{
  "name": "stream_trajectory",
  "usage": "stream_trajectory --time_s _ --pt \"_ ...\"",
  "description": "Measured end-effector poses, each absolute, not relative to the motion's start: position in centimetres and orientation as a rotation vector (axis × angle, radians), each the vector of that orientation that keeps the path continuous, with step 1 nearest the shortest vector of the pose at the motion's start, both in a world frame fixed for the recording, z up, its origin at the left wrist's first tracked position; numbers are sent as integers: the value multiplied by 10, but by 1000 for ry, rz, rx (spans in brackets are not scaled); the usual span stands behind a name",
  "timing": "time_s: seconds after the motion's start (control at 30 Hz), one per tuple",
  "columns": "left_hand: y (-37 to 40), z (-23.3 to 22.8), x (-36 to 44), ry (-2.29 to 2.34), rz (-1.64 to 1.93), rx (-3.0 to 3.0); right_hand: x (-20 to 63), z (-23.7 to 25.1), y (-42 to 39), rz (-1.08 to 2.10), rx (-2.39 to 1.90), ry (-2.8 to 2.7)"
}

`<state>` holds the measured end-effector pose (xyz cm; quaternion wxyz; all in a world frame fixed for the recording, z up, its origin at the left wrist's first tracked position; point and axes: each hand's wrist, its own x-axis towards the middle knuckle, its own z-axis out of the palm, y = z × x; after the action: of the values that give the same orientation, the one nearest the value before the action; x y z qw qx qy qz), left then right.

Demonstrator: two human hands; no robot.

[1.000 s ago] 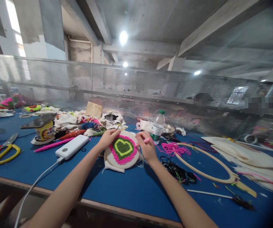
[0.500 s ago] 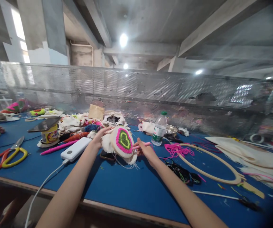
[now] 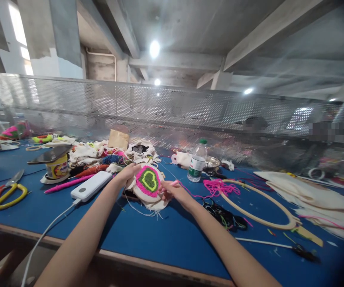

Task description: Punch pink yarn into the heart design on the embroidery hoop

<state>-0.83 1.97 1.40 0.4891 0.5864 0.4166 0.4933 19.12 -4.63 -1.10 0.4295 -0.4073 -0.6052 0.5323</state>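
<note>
My left hand (image 3: 127, 173) grips the far edge of a small round cloth-covered hoop with a pink and green tufted heart (image 3: 148, 183), tilting it above the blue table (image 3: 166, 235). My right hand (image 3: 172, 192) pinches a thin pink punch needle (image 3: 169, 185) against its right rim.

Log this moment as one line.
left hand: tilts embroidery hoop | right hand: grips pink punch needle at hoop | nearby: power bank, water bottle

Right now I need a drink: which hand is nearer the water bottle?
Right. The right hand sits just below-left of the water bottle; the left hand is farther left, behind the embroidery hoop.
</note>
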Motion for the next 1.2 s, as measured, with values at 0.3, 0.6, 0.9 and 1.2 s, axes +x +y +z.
stream_trajectory --time_s 0.3,0.6,0.9,1.2 --pt "26 16 -14 1618 1368 2120 187 -21 -38 1173 -900 -1702" --pt "13 24 -7 1330 1515 2243 186 -15 -42 622 -951 -1904" --pt "19 21 -7 1186 1486 2232 185 -10 -48 325 -1031 -1948" --pt "19 18 -6 1266 1426 2244 186 -11 -52 256 -1059 -1818"
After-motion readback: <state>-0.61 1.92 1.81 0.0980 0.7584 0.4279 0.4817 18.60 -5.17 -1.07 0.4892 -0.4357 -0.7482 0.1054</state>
